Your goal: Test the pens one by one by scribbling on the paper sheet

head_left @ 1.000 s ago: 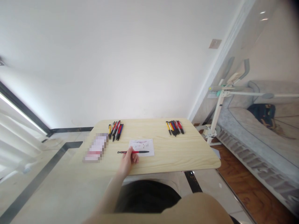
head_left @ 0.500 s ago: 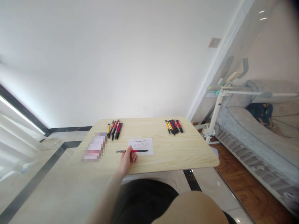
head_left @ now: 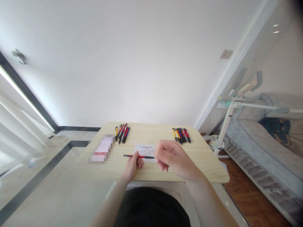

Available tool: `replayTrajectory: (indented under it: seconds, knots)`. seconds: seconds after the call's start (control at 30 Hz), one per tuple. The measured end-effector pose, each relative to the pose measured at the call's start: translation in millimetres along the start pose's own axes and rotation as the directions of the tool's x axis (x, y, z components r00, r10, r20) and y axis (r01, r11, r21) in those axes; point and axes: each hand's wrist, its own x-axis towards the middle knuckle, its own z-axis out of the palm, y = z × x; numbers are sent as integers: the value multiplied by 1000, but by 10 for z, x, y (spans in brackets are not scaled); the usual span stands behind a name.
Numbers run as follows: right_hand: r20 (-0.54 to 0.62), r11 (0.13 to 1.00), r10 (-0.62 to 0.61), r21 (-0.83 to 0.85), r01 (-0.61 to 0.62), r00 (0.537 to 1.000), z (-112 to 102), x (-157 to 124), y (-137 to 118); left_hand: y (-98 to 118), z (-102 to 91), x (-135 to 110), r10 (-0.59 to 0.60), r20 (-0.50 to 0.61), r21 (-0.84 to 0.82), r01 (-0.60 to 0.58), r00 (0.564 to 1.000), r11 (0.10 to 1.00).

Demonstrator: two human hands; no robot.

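My left hand (head_left: 134, 164) is closed around a red and black pen (head_left: 143, 156), holding it level over a white printed sheet (head_left: 139, 147). The pen's black tip points right. Beside that tip is my right hand (head_left: 174, 159), its fingers curled inward and hiding the sheet's right part. Whether these fingers touch the pen or hold anything, I cannot tell. Farther back on the pale wooden table (head_left: 146, 130) lie two groups of pens: one at the left (head_left: 122, 133) and one at the right (head_left: 181, 135), in red, yellow, black, blue and other colours.
A blurred-out flat object (head_left: 102, 149) lies on the table's left side. Behind the table rises a white wall (head_left: 142, 69). To the right stand a white exercise machine (head_left: 228, 118) and a grey sofa (head_left: 255, 138) with a dark bag (head_left: 276, 126).
My right hand has come up from below into view, beside the pen tip. My left hand still holds the pen. The whole view has shifted slightly.
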Motion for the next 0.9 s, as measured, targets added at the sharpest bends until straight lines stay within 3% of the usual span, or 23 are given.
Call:
replayTrajectory:
  seconds: [0.03, 0.07, 0.13, 0.2, 0.3, 0.57, 0.9]
  knots:
    - [-100, 999, 1, -34, -4, 995, -61, 56, 156, 2, 2, -3, 2, 19, -10, -1, 1000, 1000]
    - [-234, 997, -1, -79, -18, 972, -122, 100, 343, 3, 4, -5, 2, 34, -19, -1, 999, 1000]
    - [-395, 986, 43, -131, -102, 918, -221, 143, 756, 5, 6, -8, 0, 52, -32, 2, 999, 999]
    - [-463, 974, 76, -155, -165, 883, -261, 137, 1131, 9, 9, -8, 0, 59, -36, 2, 998, 999]
    - [-461, 964, 134, -143, -222, 877, -211, 123, 1494, 14, 13, -3, 2, 64, -24, -1, 998, 1000]
    - [-386, 959, 258, -8, -283, 886, 2, 305, 1755, -35, -28, 31, 12, 61, 7, -12, 998, 1000]
    - [-452, 994, 37, -76, -79, 891, 116, 319, 1869, -56, -64, 30, 22, 73, 4, -22, 997, 1000]
